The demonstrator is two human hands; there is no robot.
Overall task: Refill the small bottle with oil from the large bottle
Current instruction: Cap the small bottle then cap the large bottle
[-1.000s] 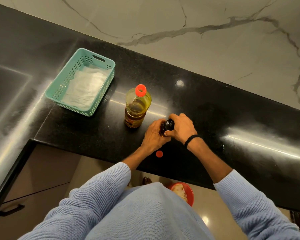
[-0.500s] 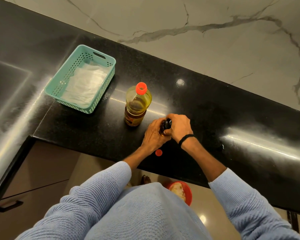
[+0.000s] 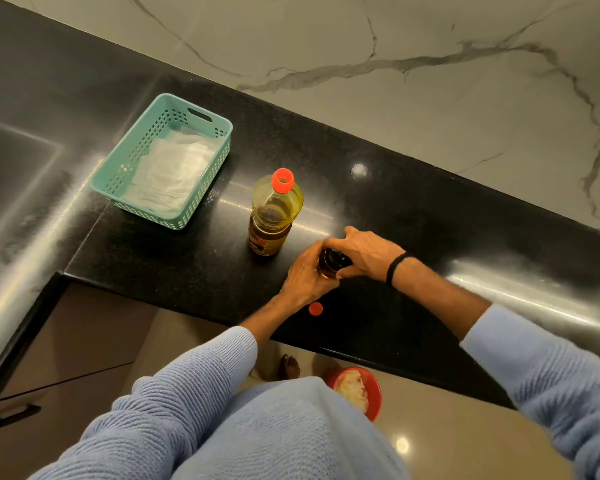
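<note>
The large oil bottle (image 3: pixel 272 216) stands upright on the black counter (image 3: pixel 413 237), yellow oil inside, with a red ring at its mouth. Just right of it and nearer me is the small bottle (image 3: pixel 329 265), amber below with a dark top. My left hand (image 3: pixel 303 275) wraps its body from the left. My right hand (image 3: pixel 364 251) grips its dark top from the right and above. Most of the small bottle is hidden by my fingers. A small red cap (image 3: pixel 315 309) lies flat on the counter close to my left wrist.
A teal perforated basket (image 3: pixel 125 168) holding a white cloth sits at the left. The counter's front edge runs just below the red cap. A red bowl (image 3: pixel 371 396) with pale contents sits on the floor below. A marble wall rises behind the counter.
My right hand has turned on the small bottle's top, its wrist swinging out to the right. The left hand keeps its hold. The large bottle and the red cap have not moved.
</note>
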